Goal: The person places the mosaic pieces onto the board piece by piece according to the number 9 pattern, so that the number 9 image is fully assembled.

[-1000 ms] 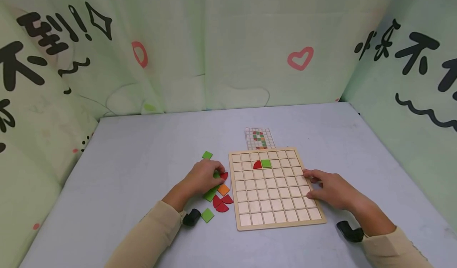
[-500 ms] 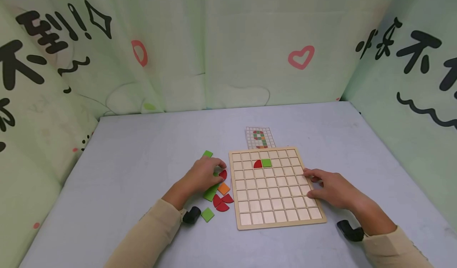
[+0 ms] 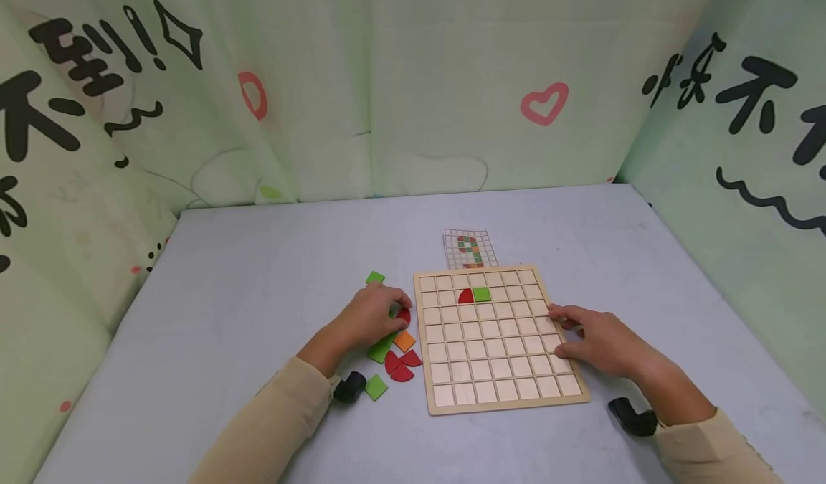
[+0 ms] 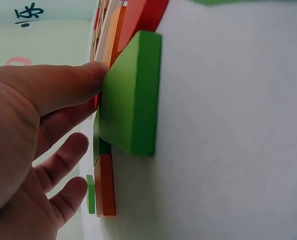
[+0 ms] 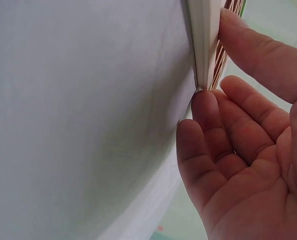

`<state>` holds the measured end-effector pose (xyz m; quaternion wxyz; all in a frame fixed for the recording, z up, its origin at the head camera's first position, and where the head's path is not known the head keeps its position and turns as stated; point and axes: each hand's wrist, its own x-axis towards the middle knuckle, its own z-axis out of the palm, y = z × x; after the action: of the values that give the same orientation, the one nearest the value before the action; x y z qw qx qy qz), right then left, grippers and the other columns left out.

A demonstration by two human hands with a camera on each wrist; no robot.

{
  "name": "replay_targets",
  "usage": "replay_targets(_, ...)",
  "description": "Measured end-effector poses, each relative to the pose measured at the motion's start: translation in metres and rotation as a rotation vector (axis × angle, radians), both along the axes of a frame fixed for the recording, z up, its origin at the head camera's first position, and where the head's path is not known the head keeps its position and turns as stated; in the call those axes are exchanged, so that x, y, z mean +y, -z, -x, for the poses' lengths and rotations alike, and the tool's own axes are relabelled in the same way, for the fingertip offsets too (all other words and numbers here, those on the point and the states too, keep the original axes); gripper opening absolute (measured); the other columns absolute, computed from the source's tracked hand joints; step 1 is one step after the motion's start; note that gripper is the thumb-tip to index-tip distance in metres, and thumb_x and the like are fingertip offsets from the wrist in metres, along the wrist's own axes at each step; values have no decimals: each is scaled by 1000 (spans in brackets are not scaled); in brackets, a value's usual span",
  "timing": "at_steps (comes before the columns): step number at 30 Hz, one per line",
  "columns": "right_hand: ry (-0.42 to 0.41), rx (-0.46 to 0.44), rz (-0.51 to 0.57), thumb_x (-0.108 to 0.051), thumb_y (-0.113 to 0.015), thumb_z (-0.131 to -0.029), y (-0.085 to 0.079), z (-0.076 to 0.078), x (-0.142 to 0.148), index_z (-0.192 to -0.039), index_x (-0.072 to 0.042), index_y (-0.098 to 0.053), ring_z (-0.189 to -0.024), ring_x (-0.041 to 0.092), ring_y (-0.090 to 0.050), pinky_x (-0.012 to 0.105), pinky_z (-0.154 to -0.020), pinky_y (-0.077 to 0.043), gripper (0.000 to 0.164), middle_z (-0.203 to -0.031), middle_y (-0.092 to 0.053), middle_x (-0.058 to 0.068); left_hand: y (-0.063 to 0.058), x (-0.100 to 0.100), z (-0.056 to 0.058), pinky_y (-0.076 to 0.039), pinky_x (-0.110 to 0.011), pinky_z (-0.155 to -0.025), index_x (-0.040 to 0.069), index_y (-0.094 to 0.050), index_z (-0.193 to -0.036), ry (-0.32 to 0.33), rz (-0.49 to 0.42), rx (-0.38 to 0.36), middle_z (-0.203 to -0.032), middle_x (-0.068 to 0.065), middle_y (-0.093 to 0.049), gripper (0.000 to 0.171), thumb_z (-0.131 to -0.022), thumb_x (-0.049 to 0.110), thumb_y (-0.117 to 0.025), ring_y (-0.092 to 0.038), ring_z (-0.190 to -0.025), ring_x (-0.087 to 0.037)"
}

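Note:
My left hand (image 3: 371, 317) is over a cluster of flat coloured pieces left of the wooden grid board (image 3: 510, 409). Its thumb and index finger pinch a red quarter-circle piece (image 3: 404, 316), mostly covered in the left wrist view. A green square piece (image 4: 121, 100) stands out large right by the thumb there. My right hand (image 3: 600, 340) rests at the board's right edge, thumb on the rim (image 5: 213, 45) and relaxed fingertips against the side. On the grid, a red quarter-circle (image 3: 466, 297) sits beside a green square (image 3: 481, 295).
Beyond the board lies a pattern card (image 3: 469, 249) with a coloured shape on a grid. Nearer the left wrist are an orange square (image 3: 404, 340), several red quarter-circles (image 3: 401, 374) and a green square (image 3: 376, 387). Printed curtains (image 3: 445, 97) surround the white table (image 3: 290, 254).
The left hand has shifted slightly to the right among the pieces, its fingertips still at the red quarter-circle. The right hand stays at the board's edge.

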<state>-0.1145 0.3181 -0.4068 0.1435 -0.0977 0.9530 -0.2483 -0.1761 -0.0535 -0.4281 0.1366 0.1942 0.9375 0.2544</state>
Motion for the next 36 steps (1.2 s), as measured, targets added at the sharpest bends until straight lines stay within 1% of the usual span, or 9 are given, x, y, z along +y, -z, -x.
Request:
replay_targets(4,-3,-1,3,-23,-80,-85,-1,0,0,-138,2,-53,-111,40,-59,55,-91,-47,65,-130,-59,24,0,0,1,-51,-27,-76,14,-71,-115,-4,15,3,-103,0,-63,30,-88,20,-79,-51,-103,-20)
replay_targets(8,-8,2,11,-23,-80,-85,-1,0,0,-138,2,-53,-112,39,-59,54,-92,-47,65,-134,-57,24,0,-1,1,-50,-28,-78,13,-71,-115,2,10,15,-103,0,-64,29,-88,20,-79,-52,-101,-19)
replay_targets(12,-9,2,13,-23,-80,-85,-1,0,0,-138,2,-53,-112,39,-59,54,-92,-47,65,-137,-55,24,-1,-1,1,-50,-27,-77,12,-71,-114,4,6,22,-103,0,-65,27,-88,19,-78,-52,-101,-19)
replay_targets(18,-6,0,13,-23,-80,-85,-2,0,-1,-139,2,-53,-112,40,-59,55,-92,-47,66,-134,-57,24,-1,0,2,-49,-25,-73,13,-72,-112,-9,26,29,-100,1,-65,26,-88,21,-79,-51,-98,-18)
replay_targets(25,-2,-1,9,-23,-81,-84,-2,1,-2,-138,2,-53,-113,40,-58,54,-92,-47,65,-136,-56,24,-1,1,3,-50,-24,-73,13,-71,-114,-20,23,12,-102,1,-64,31,-86,24,-81,-51,-100,-18)
replay_targets(32,-2,-6,6,-23,-81,-84,-2,1,0,-139,3,-53,-113,40,-58,55,-92,-46,67,-133,-58,24,-2,-1,3,-51,-27,-77,12,-71,-116,8,18,0,-104,0,-64,30,-88,18,-79,-50,-102,-19)
replay_targets(36,-2,-9,7,-24,-80,-84,-1,0,0,-140,3,-52,-113,40,-58,55,-92,-46,68,-132,-58,24,-2,0,3,-51,-27,-76,13,-71,-116,7,18,-6,-104,0,-64,27,-89,16,-77,-50,-102,-19)
